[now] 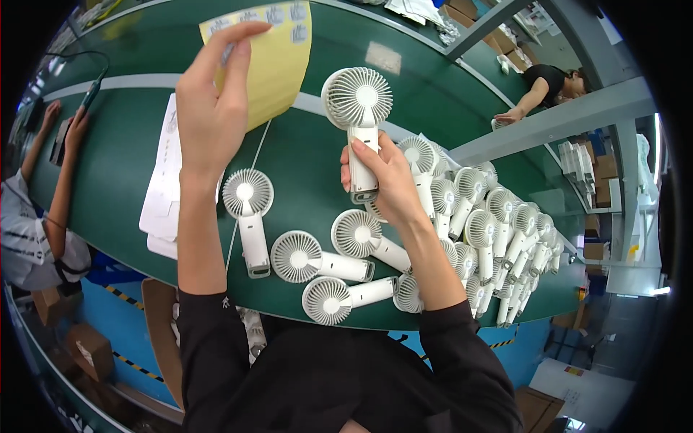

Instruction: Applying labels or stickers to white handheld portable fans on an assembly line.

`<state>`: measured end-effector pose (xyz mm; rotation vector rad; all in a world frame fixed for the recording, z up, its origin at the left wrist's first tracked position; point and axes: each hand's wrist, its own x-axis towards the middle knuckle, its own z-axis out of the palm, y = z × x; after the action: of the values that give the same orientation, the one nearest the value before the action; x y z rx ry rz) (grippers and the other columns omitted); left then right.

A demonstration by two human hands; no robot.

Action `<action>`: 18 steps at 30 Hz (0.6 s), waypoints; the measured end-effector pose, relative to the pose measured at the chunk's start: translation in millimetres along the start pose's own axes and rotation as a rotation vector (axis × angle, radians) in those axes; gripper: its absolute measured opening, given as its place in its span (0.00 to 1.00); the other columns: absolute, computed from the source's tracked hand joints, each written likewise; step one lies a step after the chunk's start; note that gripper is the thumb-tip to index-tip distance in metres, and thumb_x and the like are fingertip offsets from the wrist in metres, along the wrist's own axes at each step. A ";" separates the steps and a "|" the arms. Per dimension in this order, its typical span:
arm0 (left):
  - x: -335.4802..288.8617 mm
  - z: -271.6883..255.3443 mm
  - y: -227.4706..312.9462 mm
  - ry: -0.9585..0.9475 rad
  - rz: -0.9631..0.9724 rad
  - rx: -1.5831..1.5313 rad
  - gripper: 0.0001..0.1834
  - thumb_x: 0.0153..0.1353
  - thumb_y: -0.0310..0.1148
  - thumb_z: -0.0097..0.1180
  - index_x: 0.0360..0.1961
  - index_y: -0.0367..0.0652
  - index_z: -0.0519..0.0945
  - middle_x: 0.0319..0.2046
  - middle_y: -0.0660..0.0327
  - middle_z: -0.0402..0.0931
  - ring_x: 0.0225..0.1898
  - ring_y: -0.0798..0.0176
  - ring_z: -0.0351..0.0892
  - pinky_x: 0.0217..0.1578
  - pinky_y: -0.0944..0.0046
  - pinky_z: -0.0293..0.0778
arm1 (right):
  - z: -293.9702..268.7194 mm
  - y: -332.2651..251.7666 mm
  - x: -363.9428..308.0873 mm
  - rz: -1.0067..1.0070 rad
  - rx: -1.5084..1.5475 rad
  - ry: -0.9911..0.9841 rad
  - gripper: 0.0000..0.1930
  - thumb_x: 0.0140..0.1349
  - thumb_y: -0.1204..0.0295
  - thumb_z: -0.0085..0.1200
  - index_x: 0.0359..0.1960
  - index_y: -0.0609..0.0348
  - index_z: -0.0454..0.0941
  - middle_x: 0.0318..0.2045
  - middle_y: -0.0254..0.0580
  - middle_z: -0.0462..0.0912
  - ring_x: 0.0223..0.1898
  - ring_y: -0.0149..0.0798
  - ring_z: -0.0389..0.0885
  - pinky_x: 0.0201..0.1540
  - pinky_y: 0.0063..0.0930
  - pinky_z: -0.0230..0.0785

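My left hand [216,108] is raised over a yellow sheet of labels [278,79], thumb and forefinger pinched close together by its upper labels. Anything between those fingertips is too small to make out. My right hand [393,177] grips the handle of a white handheld fan [364,97], held upright above the green table with its round grille on top. Below my hands lie several similar fans: one upright-pointing fan [249,216] beside my left forearm, and sideways ones such as this fan [317,260] near the table's front edge.
A large heap of white fans [498,231] covers the right of the green table [289,155]. White sheets [160,195] lie beside my left forearm. Another person's hands [72,133] work at the far left; a further person [541,90] leans in beyond a grey metal post [563,130].
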<state>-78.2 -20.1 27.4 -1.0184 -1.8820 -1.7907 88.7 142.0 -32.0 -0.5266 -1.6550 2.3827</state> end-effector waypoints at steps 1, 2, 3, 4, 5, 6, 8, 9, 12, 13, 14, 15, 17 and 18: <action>-0.2 2.4 -0.1 -0.073 -0.057 0.045 0.13 0.73 0.30 0.47 0.49 0.40 0.82 0.42 0.58 0.84 0.43 0.66 0.80 0.47 0.69 0.73 | 0.3 -3.3 0.3 -0.008 0.000 0.009 0.14 0.71 0.67 0.52 0.49 0.64 0.66 0.32 0.41 0.79 0.26 0.32 0.79 0.27 0.27 0.76; -0.9 8.1 2.8 -0.135 -0.161 -0.034 0.14 0.72 0.34 0.50 0.51 0.38 0.81 0.46 0.56 0.83 0.45 0.65 0.80 0.49 0.67 0.73 | 0.3 -6.4 0.8 -0.040 0.056 -0.031 0.14 0.72 0.67 0.51 0.49 0.64 0.66 0.33 0.42 0.78 0.26 0.33 0.79 0.27 0.27 0.76; -2.1 16.6 1.0 -0.142 -0.154 -0.040 0.14 0.72 0.34 0.50 0.51 0.38 0.81 0.46 0.56 0.83 0.45 0.65 0.80 0.49 0.67 0.73 | 0.8 -9.9 1.1 -0.072 0.112 -0.071 0.13 0.73 0.67 0.49 0.49 0.64 0.66 0.33 0.42 0.78 0.25 0.33 0.79 0.27 0.28 0.76; -5.6 24.1 -3.5 -0.224 -0.213 -0.085 0.16 0.71 0.37 0.52 0.52 0.37 0.80 0.47 0.55 0.83 0.47 0.64 0.80 0.50 0.67 0.73 | 4.3 -13.2 1.7 -0.086 0.135 -0.082 0.14 0.73 0.66 0.47 0.50 0.64 0.65 0.33 0.44 0.77 0.24 0.34 0.78 0.26 0.29 0.75; -8.0 29.9 -6.2 -0.307 -0.272 -0.127 0.19 0.70 0.40 0.55 0.53 0.36 0.79 0.48 0.54 0.82 0.48 0.64 0.80 0.50 0.66 0.73 | 6.3 -15.6 2.5 -0.092 0.141 -0.077 0.14 0.73 0.66 0.47 0.50 0.64 0.65 0.33 0.44 0.77 0.24 0.34 0.78 0.26 0.29 0.75; -10.3 32.7 -6.7 -0.408 -0.352 -0.198 0.26 0.67 0.45 0.59 0.56 0.35 0.76 0.48 0.54 0.81 0.50 0.63 0.78 0.52 0.66 0.72 | 8.0 -17.3 3.5 -0.091 0.171 -0.105 0.14 0.73 0.66 0.48 0.51 0.65 0.65 0.33 0.45 0.77 0.24 0.34 0.78 0.24 0.30 0.75; -17.9 43.4 -6.1 -0.460 -0.398 -0.319 0.26 0.66 0.45 0.60 0.56 0.34 0.76 0.47 0.55 0.82 0.47 0.64 0.80 0.50 0.66 0.73 | 12.2 -19.8 4.3 -0.085 0.208 -0.137 0.15 0.72 0.65 0.48 0.51 0.65 0.64 0.33 0.46 0.77 0.24 0.34 0.78 0.22 0.30 0.74; -21.0 46.3 -5.0 -0.505 -0.444 -0.444 0.27 0.66 0.45 0.61 0.56 0.34 0.75 0.45 0.56 0.82 0.43 0.65 0.82 0.49 0.66 0.74 | 14.9 -20.4 4.8 -0.066 0.201 -0.191 0.17 0.72 0.65 0.49 0.52 0.65 0.64 0.32 0.46 0.76 0.24 0.34 0.78 0.21 0.30 0.73; -19.2 49.7 13.1 -0.761 -0.765 -0.629 0.21 0.62 0.38 0.65 0.48 0.33 0.77 0.36 0.60 0.83 0.28 0.71 0.83 0.38 0.67 0.78 | 7.2 -15.4 6.9 0.002 0.261 -0.328 0.16 0.71 0.67 0.49 0.52 0.65 0.64 0.32 0.45 0.75 0.23 0.35 0.77 0.19 0.30 0.71; -19.0 50.5 15.7 -0.783 -0.789 -0.612 0.20 0.62 0.38 0.64 0.47 0.33 0.78 0.36 0.60 0.83 0.30 0.70 0.83 0.38 0.67 0.78 | 3.3 -13.9 7.6 0.048 0.322 -0.427 0.15 0.71 0.69 0.48 0.52 0.65 0.65 0.32 0.44 0.75 0.23 0.34 0.77 0.19 0.30 0.71; -19.1 48.6 16.5 -0.782 -0.793 -0.610 0.20 0.62 0.38 0.64 0.47 0.33 0.78 0.36 0.60 0.83 0.30 0.70 0.83 0.38 0.67 0.78 | -0.1 -12.4 6.6 0.060 0.364 -0.421 0.14 0.70 0.69 0.48 0.51 0.65 0.65 0.30 0.43 0.73 0.22 0.34 0.76 0.18 0.29 0.69; -19.5 46.1 16.9 -0.794 -0.732 -0.555 0.19 0.62 0.37 0.64 0.47 0.33 0.78 0.36 0.60 0.83 0.33 0.70 0.82 0.38 0.67 0.77 | 0.6 -10.7 5.8 0.063 0.366 -0.421 0.14 0.70 0.69 0.48 0.51 0.65 0.65 0.30 0.43 0.73 0.22 0.34 0.76 0.18 0.29 0.69; -19.4 41.9 18.5 -0.798 -0.670 -0.490 0.19 0.61 0.36 0.65 0.47 0.33 0.79 0.37 0.60 0.83 0.35 0.70 0.82 0.39 0.67 0.77 | 4.5 -9.7 5.0 0.104 0.413 -0.506 0.14 0.70 0.69 0.49 0.51 0.65 0.66 0.29 0.43 0.74 0.22 0.33 0.76 0.18 0.28 0.68; -20.3 40.8 19.1 -0.764 -0.576 -0.470 0.20 0.61 0.36 0.65 0.48 0.33 0.79 0.37 0.60 0.83 0.37 0.70 0.81 0.39 0.67 0.77 | 6.1 -11.4 4.1 0.098 0.414 -0.514 0.13 0.70 0.69 0.49 0.50 0.65 0.66 0.29 0.43 0.74 0.21 0.33 0.75 0.18 0.28 0.67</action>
<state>-42.0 12.9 21.4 -1.6253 -2.4291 -2.5013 82.1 142.2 -20.2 0.0903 -1.2364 3.0007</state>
